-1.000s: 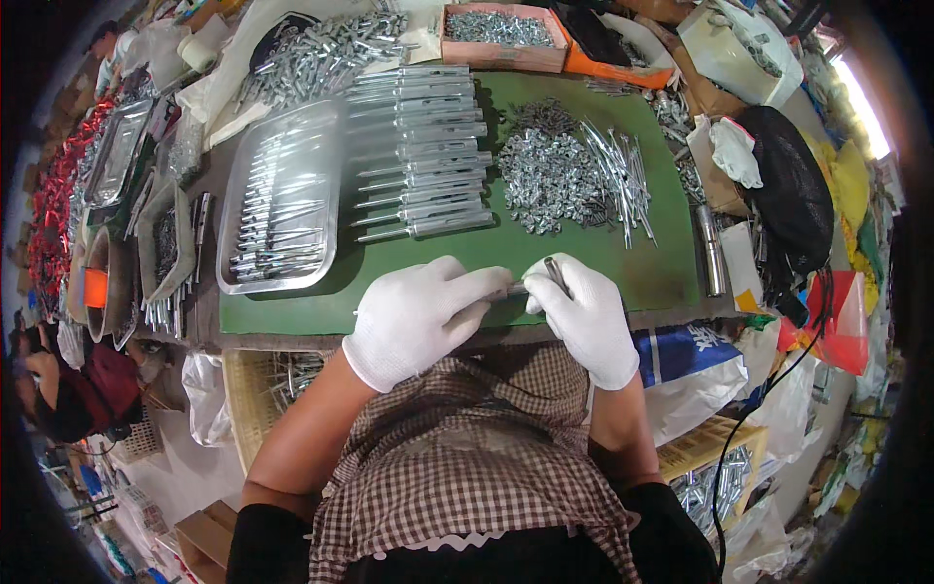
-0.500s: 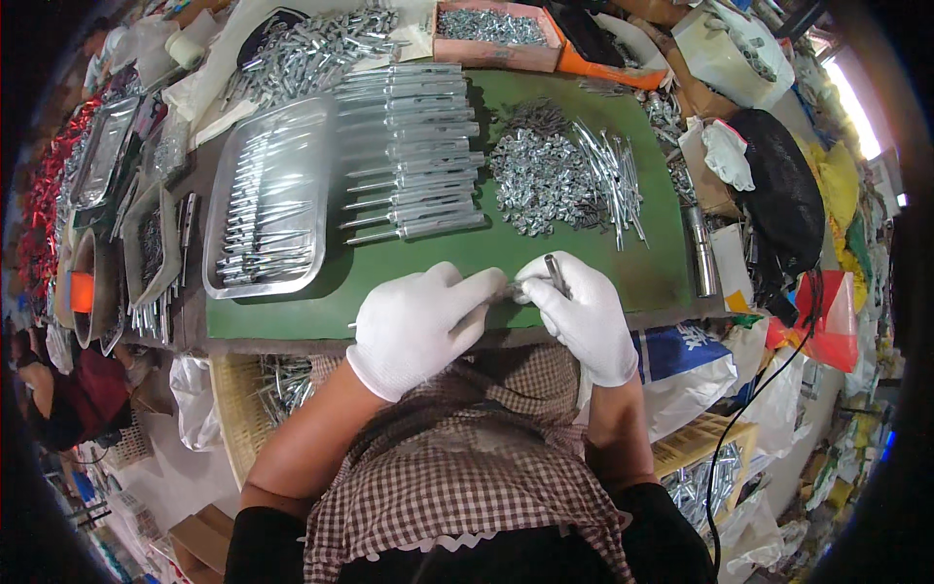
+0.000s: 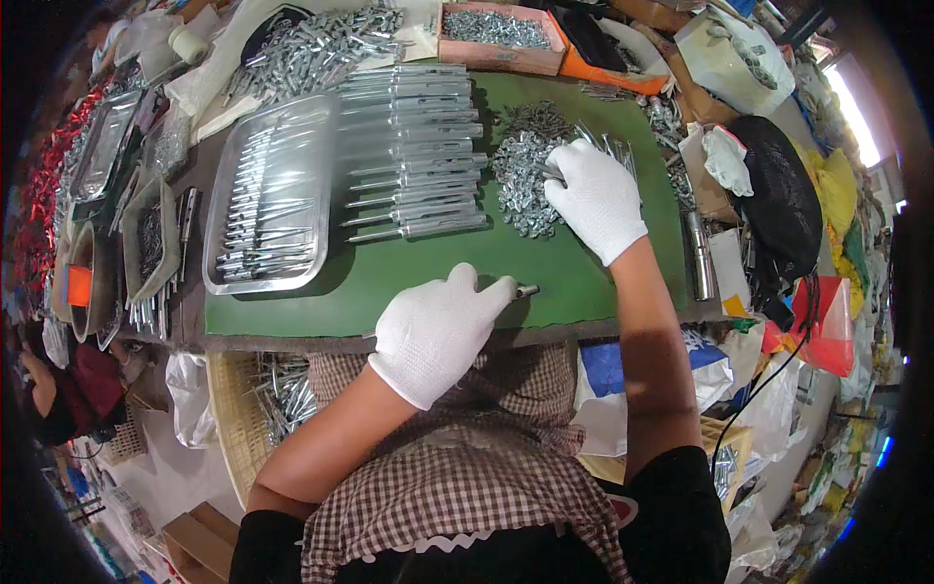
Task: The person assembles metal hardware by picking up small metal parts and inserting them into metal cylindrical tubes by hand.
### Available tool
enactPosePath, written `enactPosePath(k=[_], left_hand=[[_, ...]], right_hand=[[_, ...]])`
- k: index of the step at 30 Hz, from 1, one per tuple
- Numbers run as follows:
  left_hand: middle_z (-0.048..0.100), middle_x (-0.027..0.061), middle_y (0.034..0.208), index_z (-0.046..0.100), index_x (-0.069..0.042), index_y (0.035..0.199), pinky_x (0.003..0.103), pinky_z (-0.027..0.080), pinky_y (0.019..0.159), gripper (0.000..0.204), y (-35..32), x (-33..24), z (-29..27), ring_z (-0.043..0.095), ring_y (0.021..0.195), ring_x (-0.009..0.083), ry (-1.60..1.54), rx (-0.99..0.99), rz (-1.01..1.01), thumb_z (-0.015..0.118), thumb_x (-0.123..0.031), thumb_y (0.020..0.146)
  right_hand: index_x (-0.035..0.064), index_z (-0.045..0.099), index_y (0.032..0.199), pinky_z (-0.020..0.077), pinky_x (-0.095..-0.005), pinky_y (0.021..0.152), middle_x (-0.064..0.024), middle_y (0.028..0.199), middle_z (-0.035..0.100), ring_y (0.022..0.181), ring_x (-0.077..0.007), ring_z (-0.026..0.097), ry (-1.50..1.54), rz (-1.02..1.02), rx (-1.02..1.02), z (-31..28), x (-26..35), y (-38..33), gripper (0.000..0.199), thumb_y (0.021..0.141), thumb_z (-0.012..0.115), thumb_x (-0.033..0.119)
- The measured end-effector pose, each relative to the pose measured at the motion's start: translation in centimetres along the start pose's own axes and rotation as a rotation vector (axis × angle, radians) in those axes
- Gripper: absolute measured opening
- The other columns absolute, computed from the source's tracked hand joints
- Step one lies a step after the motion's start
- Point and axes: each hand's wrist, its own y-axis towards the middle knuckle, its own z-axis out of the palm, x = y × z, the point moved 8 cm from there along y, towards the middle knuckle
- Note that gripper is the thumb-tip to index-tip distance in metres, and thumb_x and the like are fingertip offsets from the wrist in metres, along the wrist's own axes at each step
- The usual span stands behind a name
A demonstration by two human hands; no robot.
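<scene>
My left hand (image 3: 438, 331), in a white knit glove, is closed around a thin metal rod (image 3: 526, 290) near the mat's front edge. Only the rod's tip shows past the fingers. My right hand (image 3: 598, 200), gloved alike, reaches over the right side of a pile of small silvery metal parts (image 3: 525, 185). A short dark metal cylinder (image 3: 553, 174) shows at its fingers, which hide most of it. Behind that hand lie long thin metal pins (image 3: 623, 151), partly covered. Small dark parts (image 3: 535, 119) are heaped beyond the silvery pile.
A green mat (image 3: 389, 307) covers the bench. On its left stands a clear plastic tray (image 3: 211, 243) of metal pins, beside a row of metal tube assemblies (image 3: 428, 185). A pink box (image 3: 467, 55) of small parts is at the back. A metal cylinder (image 3: 700, 258) lies at the right.
My right hand has left my left hand and moved up and right to the pile of silvery parts. The left hand stays near the mat's front edge, slightly lower and further right.
</scene>
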Motion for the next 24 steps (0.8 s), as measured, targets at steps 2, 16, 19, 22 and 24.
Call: enactPosePath(k=[2, 16, 19, 22, 24], left_hand=[[0.057, 0.0099, 0.084, 0.067, -0.024, 0.113, 0.044, 0.051, 0.052, 0.019, 0.0, 0.0, 0.0, 0.064, 0.062, 0.0316, -0.009, 0.000, -0.001, 0.067, -0.022, 0.095], [0.061, 0.0090, 0.087, 0.071, -0.024, 0.118, 0.043, 0.055, 0.056, 0.025, -0.3, 0.1, -0.2, 0.067, 0.065, 0.0309, -0.023, -0.023, -0.031, 0.068, -0.024, 0.093], [0.061, 0.0094, 0.086, 0.072, -0.024, 0.121, 0.043, 0.054, 0.055, 0.027, -0.4, 0.1, -0.2, 0.067, 0.065, 0.0310, -0.052, 0.007, -0.050, 0.068, -0.024, 0.094], [0.061, 0.0094, 0.086, 0.071, -0.023, 0.120, 0.044, 0.054, 0.055, 0.026, -0.4, 0.2, -0.3, 0.067, 0.064, 0.0314, -0.057, -0.001, -0.057, 0.067, -0.024, 0.094], [0.061, 0.0091, 0.085, 0.071, -0.023, 0.120, 0.044, 0.054, 0.055, 0.026, -0.3, 0.0, -0.3, 0.067, 0.064, 0.0317, -0.061, 0.000, -0.038, 0.067, -0.023, 0.094]], right_hand=[[0.0074, 0.068, 0.094, 0.0545, -0.0498, 0.081, -0.0164, 0.099, 0.068, 0.092, -0.0375, 0.069, 0.001, 0.032, -0.005, 0.0, -0.3, -0.1, 0.011, 0.088, 0.065, 0.016], [0.0090, 0.072, 0.103, 0.0538, -0.0418, 0.073, -0.0131, 0.094, 0.068, 0.085, -0.0350, 0.068, 0.600, 0.045, 0.063, -0.8, 5.8, -10.8, 0.014, 0.090, 0.074, 0.014], [0.0088, 0.074, 0.101, 0.0545, -0.0418, 0.073, -0.0123, 0.094, 0.069, 0.085, -0.0345, 0.069, 0.568, 0.021, 0.030, -0.7, 5.9, -11.2, 0.012, 0.089, 0.074, 0.014], [0.0085, 0.076, 0.103, 0.0556, -0.0406, 0.074, -0.0122, 0.095, 0.071, 0.085, -0.0333, 0.070, 0.555, 0.019, 0.008, -1.5, 5.8, -11.0, 0.014, 0.090, 0.075, 0.014], [0.0080, 0.078, 0.106, 0.0564, -0.0391, 0.076, -0.0131, 0.095, 0.073, 0.087, -0.0318, 0.072, 0.568, 0.108, -0.056, -1.8, 4.4, -10.6, 0.017, 0.091, 0.075, 0.016]])
